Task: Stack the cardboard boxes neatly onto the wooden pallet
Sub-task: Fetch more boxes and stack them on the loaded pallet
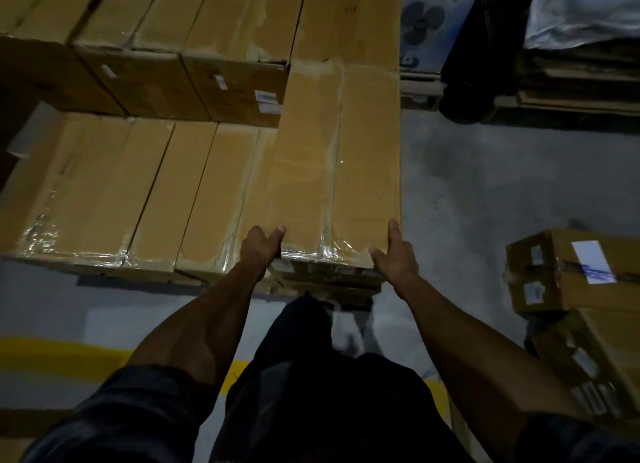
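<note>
A long taped cardboard box (339, 157) lies lengthwise on the right edge of the stack, its near end towards me. My left hand (259, 249) grips its near left corner, thumb on top. At the near right corner my right hand (396, 256) holds on, one finger stretched along the box's right side. To the left, a lower row of boxes (114, 188) lies side by side. Behind it stands a taller stack of boxes (194, 29). The pallet under the stack is hidden.
Loose cardboard boxes (581, 275) with white labels sit on the floor at the right. A printed fan box (429, 19) and a dark wrapped load (485, 46) stand at the back right. Grey floor (467, 185) lies between. A yellow floor line (52, 355) runs near my legs.
</note>
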Available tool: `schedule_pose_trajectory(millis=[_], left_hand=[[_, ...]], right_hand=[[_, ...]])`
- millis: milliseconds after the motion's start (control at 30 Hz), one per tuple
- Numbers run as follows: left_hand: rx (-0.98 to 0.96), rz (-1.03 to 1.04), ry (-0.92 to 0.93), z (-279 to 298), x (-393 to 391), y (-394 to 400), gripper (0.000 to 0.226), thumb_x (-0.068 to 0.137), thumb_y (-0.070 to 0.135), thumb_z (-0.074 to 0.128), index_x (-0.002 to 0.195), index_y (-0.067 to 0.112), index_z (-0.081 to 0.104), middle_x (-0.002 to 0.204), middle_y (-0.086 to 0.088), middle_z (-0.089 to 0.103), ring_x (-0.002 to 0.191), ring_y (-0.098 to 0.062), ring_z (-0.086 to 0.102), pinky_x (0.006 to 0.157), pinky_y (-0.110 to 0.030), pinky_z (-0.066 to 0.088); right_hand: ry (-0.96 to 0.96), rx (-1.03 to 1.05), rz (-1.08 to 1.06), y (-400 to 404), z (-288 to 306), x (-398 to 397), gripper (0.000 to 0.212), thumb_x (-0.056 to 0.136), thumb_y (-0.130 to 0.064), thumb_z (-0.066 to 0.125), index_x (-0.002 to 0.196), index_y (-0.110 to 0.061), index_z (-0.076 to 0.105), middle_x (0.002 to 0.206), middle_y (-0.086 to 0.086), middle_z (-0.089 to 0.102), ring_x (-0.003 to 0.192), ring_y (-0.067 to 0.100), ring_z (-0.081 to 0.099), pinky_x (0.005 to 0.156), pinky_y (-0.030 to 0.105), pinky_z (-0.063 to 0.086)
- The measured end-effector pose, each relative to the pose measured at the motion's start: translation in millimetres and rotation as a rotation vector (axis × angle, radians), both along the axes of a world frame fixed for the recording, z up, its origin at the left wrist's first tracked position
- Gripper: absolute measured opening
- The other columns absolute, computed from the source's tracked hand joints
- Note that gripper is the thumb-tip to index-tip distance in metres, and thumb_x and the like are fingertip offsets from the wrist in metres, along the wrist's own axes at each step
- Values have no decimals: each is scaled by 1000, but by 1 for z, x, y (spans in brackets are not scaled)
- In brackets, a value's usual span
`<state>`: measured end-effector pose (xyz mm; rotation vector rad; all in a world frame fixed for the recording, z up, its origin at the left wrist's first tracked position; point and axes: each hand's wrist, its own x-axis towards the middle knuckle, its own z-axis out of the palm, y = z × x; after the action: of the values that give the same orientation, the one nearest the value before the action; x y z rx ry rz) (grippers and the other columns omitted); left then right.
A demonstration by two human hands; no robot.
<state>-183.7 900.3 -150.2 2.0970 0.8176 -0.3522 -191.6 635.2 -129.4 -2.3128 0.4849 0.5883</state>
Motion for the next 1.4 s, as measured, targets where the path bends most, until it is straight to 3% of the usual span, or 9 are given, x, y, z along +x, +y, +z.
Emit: schedule_pose_trajectory(millis=[433,600,767,1000,1167,1400], left_hand=[[44,-69,32,3,0,-1,58,94,50,56,114,-4,53,109,-22,61,96,-33,57,71,-32,38],[206,-237,58,24,7,-6,53,97,43,54,127,0,43,122,-21,58,108,-37,58,81,-38,46],[415,-460,81,60,4,-27,50,92,33,58,129,3,42,134,-16,46,118,-33,51,93,-42,49],[435,-656,-35,102,-26,-79,49,98,31,47,136,1,43,138,-16,50,123,-31,49,96,-40,45],[497,-865,-169,117,-37,-130,46,98,33,46,134,4,47,131,-16,55,118,-30,52,94,-37,45],[453,-1151,-293,126,-14,-224,68,83,44,26,129,2,54,125,-19,60,114,-34,55,91,-37,44]], right_hand=[[52,-40,-8,3,0,1,76,101,-38,53,158,-37,2,147,19,33,121,40,51,101,46,43],[113,-70,27,3,15,-1,76,101,-39,51,158,-39,1,151,16,30,123,39,51,100,46,45],[97,-50,88,-5,42,-22,66,100,-39,49,157,-31,16,155,12,26,128,36,48,105,43,43],[-47,-35,94,-30,90,-69,55,101,-38,47,153,-25,32,150,10,35,128,31,48,103,38,41],[-91,-77,32,-68,111,-90,60,102,-42,45,155,-19,29,157,10,32,137,29,40,109,37,35],[-61,-128,-160,-137,115,-99,61,101,-46,46,154,-18,32,155,8,37,139,27,37,113,37,31]])
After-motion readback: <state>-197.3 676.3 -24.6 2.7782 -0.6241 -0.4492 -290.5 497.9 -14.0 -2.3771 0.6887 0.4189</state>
